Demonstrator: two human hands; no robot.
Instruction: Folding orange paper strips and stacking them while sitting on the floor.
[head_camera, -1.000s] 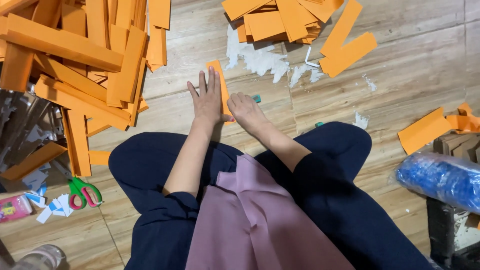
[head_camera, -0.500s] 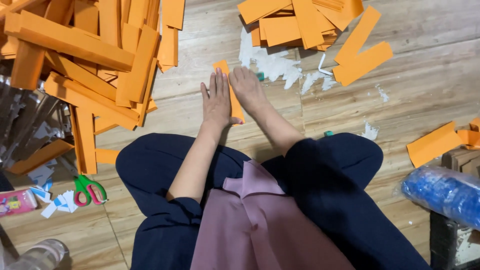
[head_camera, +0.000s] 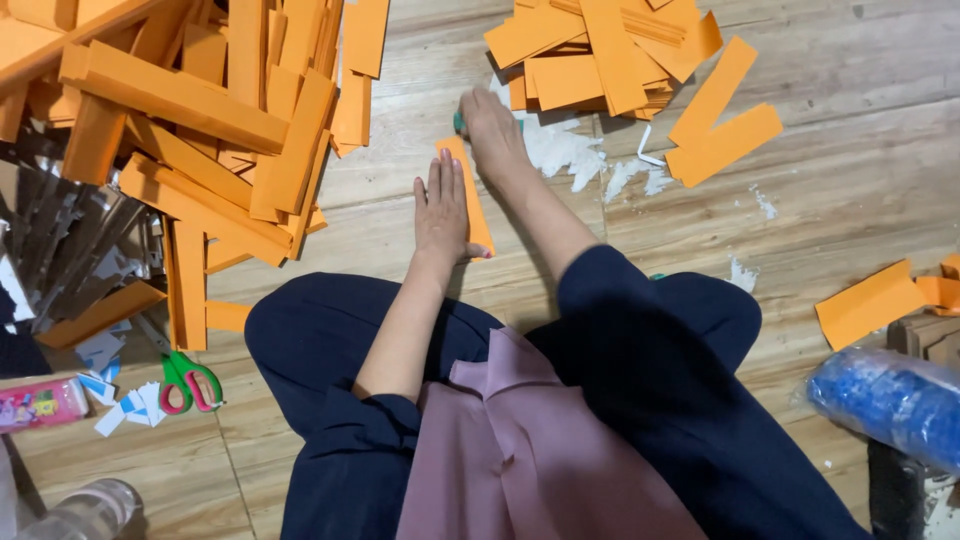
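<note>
On the wooden floor (head_camera: 860, 200) before my knees, big heaps of orange card strips (head_camera: 200, 110) lie far left and far right (head_camera: 600, 50). Between them one orange strip (head_camera: 470, 200) runs near-to-far, long axis pointing away from me. My left hand (head_camera: 440, 215) lies flat and open on its left edge, pinning it. My right hand (head_camera: 490, 125) sits at its far end, fingers curled over something small and green (head_camera: 459, 122); I cannot tell how firmly.

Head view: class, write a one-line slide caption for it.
Left hand flattens an orange paper strip on the wooden floor; right hand reaches past it.
</note>
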